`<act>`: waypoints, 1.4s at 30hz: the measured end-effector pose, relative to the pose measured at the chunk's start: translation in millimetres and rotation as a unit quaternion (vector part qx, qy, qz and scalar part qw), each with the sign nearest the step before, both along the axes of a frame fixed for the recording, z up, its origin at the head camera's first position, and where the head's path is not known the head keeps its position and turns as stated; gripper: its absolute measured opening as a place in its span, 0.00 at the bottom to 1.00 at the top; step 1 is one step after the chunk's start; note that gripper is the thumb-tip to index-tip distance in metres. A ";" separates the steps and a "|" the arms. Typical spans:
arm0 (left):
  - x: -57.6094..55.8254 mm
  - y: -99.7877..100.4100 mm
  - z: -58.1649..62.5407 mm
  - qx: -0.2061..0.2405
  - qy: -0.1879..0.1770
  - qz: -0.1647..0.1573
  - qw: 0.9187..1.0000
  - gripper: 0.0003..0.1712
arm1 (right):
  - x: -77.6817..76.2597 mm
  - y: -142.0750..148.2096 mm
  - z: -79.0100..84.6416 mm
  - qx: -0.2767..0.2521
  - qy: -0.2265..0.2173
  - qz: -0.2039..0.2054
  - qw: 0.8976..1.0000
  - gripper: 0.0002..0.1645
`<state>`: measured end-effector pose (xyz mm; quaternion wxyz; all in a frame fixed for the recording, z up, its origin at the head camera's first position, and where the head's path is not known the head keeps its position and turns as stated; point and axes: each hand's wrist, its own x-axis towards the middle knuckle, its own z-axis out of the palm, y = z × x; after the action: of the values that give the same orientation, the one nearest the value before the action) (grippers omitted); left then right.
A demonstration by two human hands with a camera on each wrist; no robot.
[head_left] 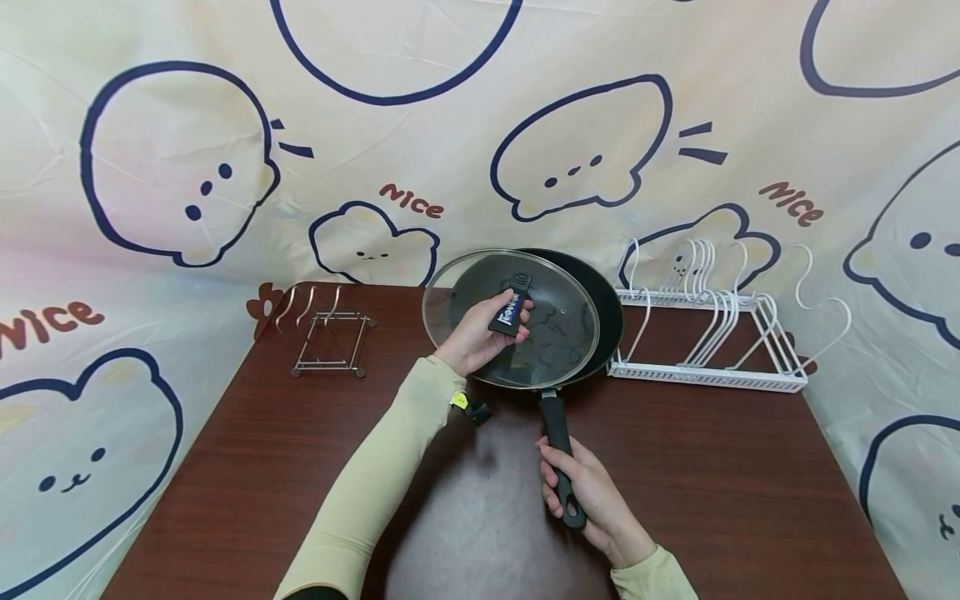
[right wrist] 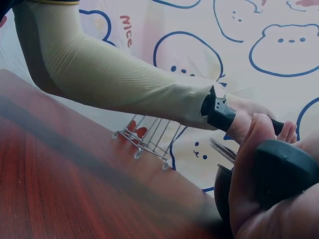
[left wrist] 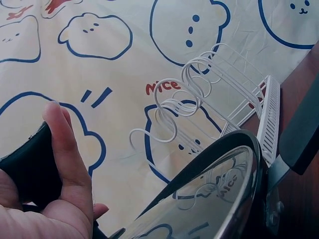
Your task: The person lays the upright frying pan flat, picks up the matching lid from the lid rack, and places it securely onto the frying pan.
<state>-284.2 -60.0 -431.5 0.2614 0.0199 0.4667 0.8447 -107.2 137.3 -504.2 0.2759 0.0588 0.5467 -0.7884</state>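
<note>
A round glass lid [head_left: 558, 350] with a metal rim overlaps a dark frying pan [head_left: 612, 325], shifted to the pan's left in the head view. My left hand [head_left: 480, 333] grips the lid's upright black handle [head_left: 507, 315], which bears white lettering. Lower down, my right hand [head_left: 588, 496] holds the pan's long black handle [head_left: 555, 425], fingers curled round it. In the left wrist view the lid [left wrist: 224, 199] lies close to the pan's rim [left wrist: 244, 137]; whether they touch I cannot tell. The right wrist view shows the pan handle's end [right wrist: 284, 169] inside the right hand.
A white rack [head_left: 705, 379] with tall curved wire dividers stands on the brown table [head_left: 712, 475] to the right of the pan. A small metal wire rack [head_left: 327, 365] is at the back left. Behind the table hangs a cartoon-printed cloth [head_left: 450, 150].
</note>
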 end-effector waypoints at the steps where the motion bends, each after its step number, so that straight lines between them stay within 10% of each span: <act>1: -0.1 0.5 -0.2 -0.002 0.001 0.000 1.000 0.30 | 0.0 -0.1 0.0 0.000 -0.001 -0.002 1.000 0.20; 42: -2.7 15.9 -2.4 -0.045 0.020 0.011 0.999 0.31 | -0.2 0.5 1.2 -0.002 -0.001 0.008 1.000 0.21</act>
<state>-286.9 -44.1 -433.9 0.2436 0.0201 0.5095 0.8250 -107.4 137.8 -503.0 0.2831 0.0541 0.5450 -0.7873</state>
